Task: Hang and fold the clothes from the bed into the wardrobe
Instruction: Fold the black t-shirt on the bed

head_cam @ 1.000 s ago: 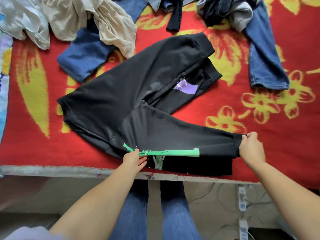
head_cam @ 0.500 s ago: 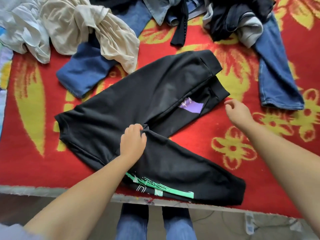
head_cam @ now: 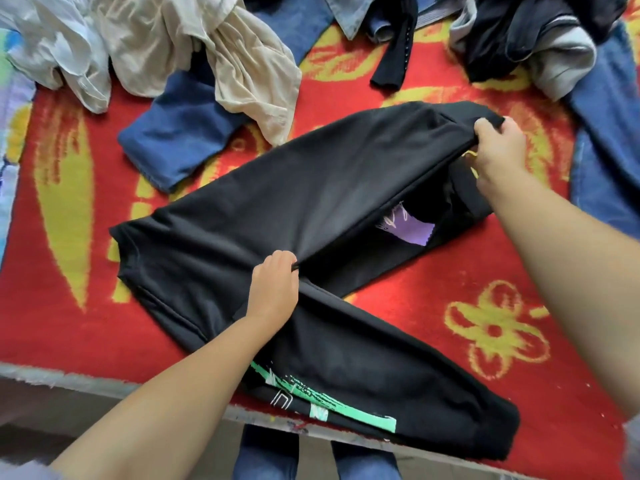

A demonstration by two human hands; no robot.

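A black garment (head_cam: 298, 216) with a purple patch and a green printed stripe lies spread across the red and yellow blanket (head_cam: 62, 271) on the bed. My left hand (head_cam: 273, 289) grips the fabric where its two long parts meet, near the middle. My right hand (head_cam: 498, 147) grips the far cuffed end at the upper right and lifts it slightly off the blanket. The near long part runs toward the bed's front edge, with its cuff at the lower right.
A beige garment (head_cam: 221, 53) and a white one (head_cam: 59, 46) lie heaped at the back left over blue jeans (head_cam: 180, 133). More dark and grey clothes (head_cam: 540, 39) and jeans (head_cam: 609, 161) lie at the back right. The bed's front edge (head_cam: 69, 379) runs along the bottom.
My left hand moved from the green stripe up to the garment's middle and took hold there. My right hand let go of the near cuff and reached to the far cuffed end, which it now grips.
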